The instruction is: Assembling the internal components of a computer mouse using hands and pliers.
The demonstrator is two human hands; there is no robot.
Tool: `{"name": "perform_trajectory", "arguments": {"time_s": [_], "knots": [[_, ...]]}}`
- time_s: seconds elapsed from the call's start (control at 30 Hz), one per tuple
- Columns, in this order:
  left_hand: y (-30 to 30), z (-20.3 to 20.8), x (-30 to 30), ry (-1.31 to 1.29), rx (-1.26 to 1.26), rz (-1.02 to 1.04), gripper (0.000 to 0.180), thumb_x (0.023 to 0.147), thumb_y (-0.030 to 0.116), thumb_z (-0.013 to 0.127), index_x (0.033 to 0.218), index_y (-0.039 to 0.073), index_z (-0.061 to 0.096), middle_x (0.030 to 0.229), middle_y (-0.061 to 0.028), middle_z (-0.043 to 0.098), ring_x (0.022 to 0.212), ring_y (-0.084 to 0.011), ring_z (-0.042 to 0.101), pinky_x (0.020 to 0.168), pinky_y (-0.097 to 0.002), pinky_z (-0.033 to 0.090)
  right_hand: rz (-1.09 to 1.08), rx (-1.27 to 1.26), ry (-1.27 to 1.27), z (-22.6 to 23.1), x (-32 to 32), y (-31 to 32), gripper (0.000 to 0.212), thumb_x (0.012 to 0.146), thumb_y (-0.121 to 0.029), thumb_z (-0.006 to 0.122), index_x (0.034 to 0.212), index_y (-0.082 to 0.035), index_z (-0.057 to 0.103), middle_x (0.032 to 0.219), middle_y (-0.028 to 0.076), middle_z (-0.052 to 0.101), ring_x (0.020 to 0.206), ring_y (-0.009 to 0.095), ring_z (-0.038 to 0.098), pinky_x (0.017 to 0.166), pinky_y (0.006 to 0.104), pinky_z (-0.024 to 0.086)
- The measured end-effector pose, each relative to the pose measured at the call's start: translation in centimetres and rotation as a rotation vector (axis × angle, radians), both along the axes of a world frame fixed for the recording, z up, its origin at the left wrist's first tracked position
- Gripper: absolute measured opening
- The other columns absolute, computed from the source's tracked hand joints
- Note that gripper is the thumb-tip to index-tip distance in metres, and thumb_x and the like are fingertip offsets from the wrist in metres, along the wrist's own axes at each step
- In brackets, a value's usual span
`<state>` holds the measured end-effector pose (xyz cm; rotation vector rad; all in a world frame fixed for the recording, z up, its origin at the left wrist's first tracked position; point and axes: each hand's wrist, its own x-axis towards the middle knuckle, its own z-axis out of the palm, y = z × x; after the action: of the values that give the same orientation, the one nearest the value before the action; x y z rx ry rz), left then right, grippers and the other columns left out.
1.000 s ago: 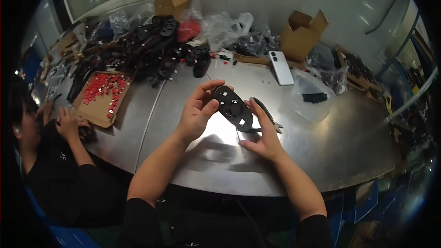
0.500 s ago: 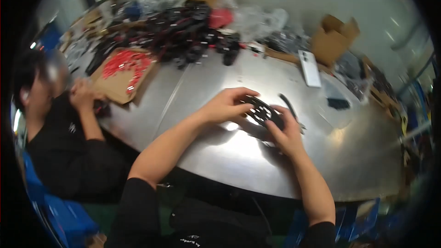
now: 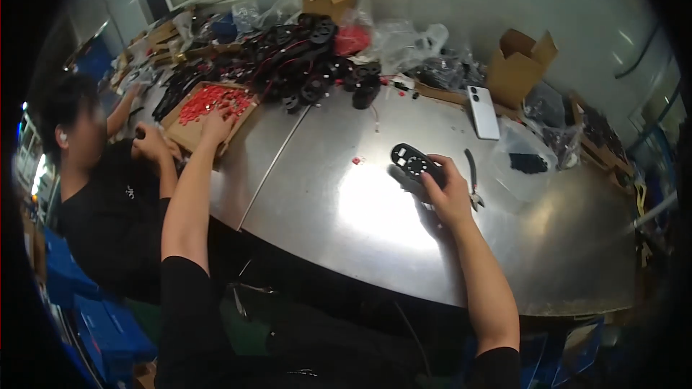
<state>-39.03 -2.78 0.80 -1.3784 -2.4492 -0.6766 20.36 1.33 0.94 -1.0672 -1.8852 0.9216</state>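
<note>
My right hand [image 3: 448, 194] grips a flat black oval plastic part [image 3: 413, 163] with round holes, holding it just above the shiny metal table [image 3: 346, 209]. My left hand [image 3: 216, 124] is stretched far to the left, fingers down at the edge of a shallow cardboard box [image 3: 189, 138] filled with small red pieces [image 3: 209, 101]. One red piece [image 3: 355, 161] lies loose on the table left of the black part.
A person in a black shirt [image 3: 108, 194] sits at the left, hands by the box. A heap of black parts [image 3: 303, 65] and plastic bags fills the back. A white phone [image 3: 483, 112], pliers [image 3: 472, 180], a clear bag [image 3: 522, 166] and an open carton [image 3: 522, 68] lie to the right.
My left hand has let go of the black part and reached left to the box of red pieces. My right hand still holds the part. The view has turned left.
</note>
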Motion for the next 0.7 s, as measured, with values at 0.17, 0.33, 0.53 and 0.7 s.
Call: {"name": "perform_trajectory", "arguments": {"time_s": [0.17,0.33,0.53,0.7], "knots": [[1.3,-2.8,-3.5,-0.364,0.062,-0.092,0.027,0.09,0.018,0.08,0.112,0.003,0.076,0.108,-0.0157,0.078,0.098,-0.0234,0.075,0.086,-0.0356,0.058,0.004,-0.026,0.0,0.1,0.7,-0.1,0.04,0.098,-0.02,0.071,0.133,-0.004,0.061,0.111,0.019,0.076,0.104,0.03,0.074,0.094,0.0379,0.055],[0.1,-0.5,-5.6,-0.295,0.254,-0.069,0.028,0.09,0.01,0.077,0.117,0.003,0.073,0.102,-0.0145,0.076,0.094,-0.0261,0.073,0.085,-0.0368,0.057,0.059,0.038,0.039,-0.4,0.0,0.4,0.04,0.098,-0.019,0.071,0.133,-0.004,0.061,0.116,0.02,0.075,0.108,0.031,0.074,0.095,0.0383,0.056],[4.1,5.1,15.3,-0.053,0.813,-0.491,0.02,0.097,0.003,0.07,0.117,0.004,0.072,0.112,-0.0096,0.07,0.097,-0.0204,0.069,0.087,-0.0316,0.054,0.042,-0.111,0.181,-0.9,1.2,0.8,0.04,0.101,-0.014,0.068,0.136,-0.005,0.052,0.111,0.018,0.073,0.105,0.025,0.073,0.089,0.036,0.057],[4.5,3.5,31.8,-0.907,0.574,-0.889,0.021,0.098,0.004,0.074,0.119,0.004,0.071,0.109,-0.0025,0.071,0.098,-0.0091,0.065,0.089,-0.0258,0.054,0.238,-0.47,0.675,-1.6,-0.3,0.3,0.036,0.102,-0.008,0.065,0.124,-0.008,0.037,0.112,0.021,0.072,0.102,0.031,0.076,0.092,0.0432,0.063]]}}
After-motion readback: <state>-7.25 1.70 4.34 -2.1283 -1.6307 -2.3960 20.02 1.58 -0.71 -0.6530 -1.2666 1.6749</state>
